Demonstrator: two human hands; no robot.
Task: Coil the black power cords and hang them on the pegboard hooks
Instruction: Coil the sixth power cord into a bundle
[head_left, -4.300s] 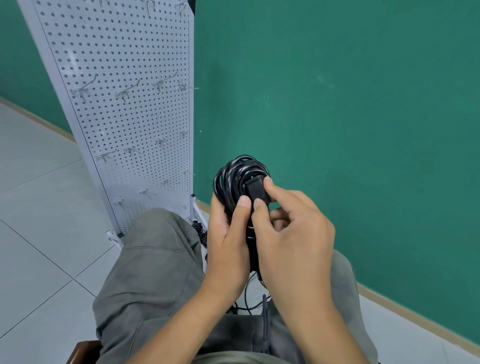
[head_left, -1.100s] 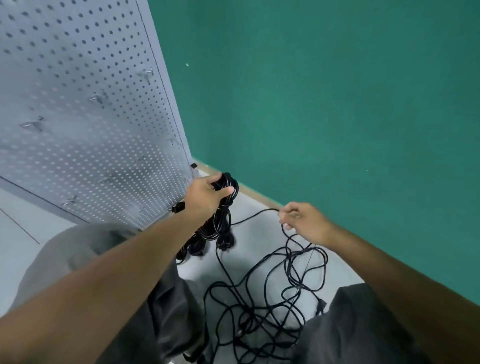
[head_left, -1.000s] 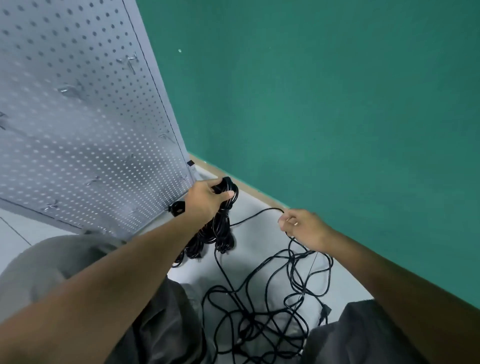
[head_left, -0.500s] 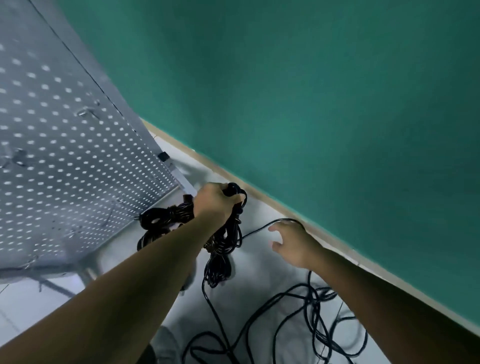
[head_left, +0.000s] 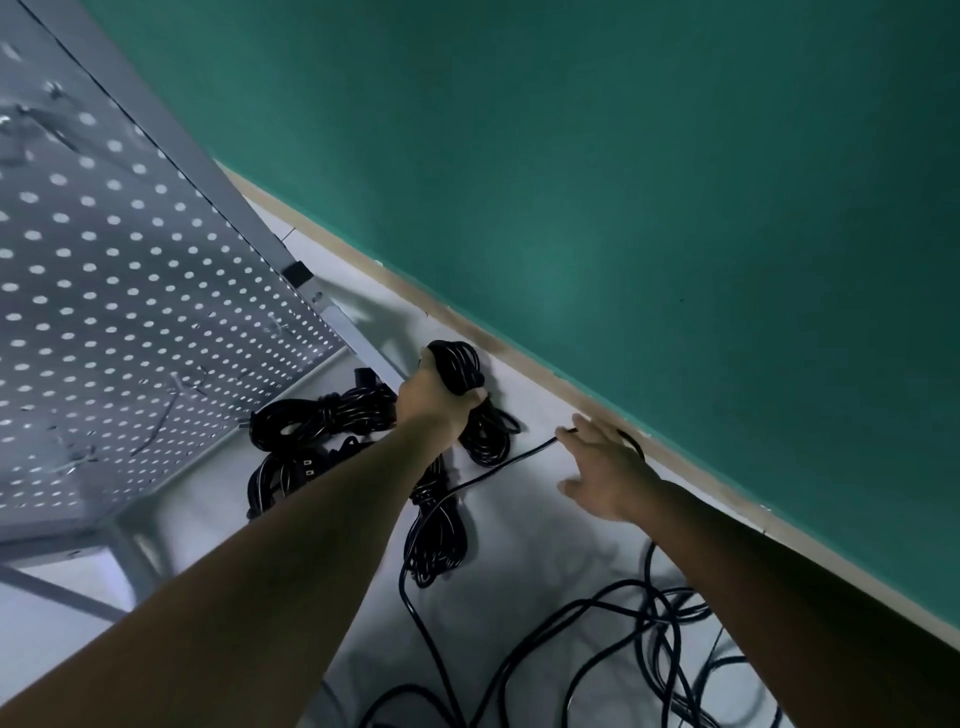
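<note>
My left hand grips a coiled black power cord low over the floor, beside the foot of the pegboard. Loops of the coil hang below my fist. My right hand is spread, fingers straight, near the baseboard; a loose black cord strand runs up to its fingertips. I cannot tell whether the fingers pinch it. Other coiled cords lie on the floor under the pegboard. A few metal hooks stick out of the board.
A tangle of loose black cords sprawls over the white floor at the lower right. The green wall and its beige baseboard run close behind my hands. The pegboard's metal foot stands just left of the held coil.
I have leaned down and forward, so the floor is closer. My left hand has carried the coil lower toward the pegboard foot. My right hand has released its strand and spread out.
</note>
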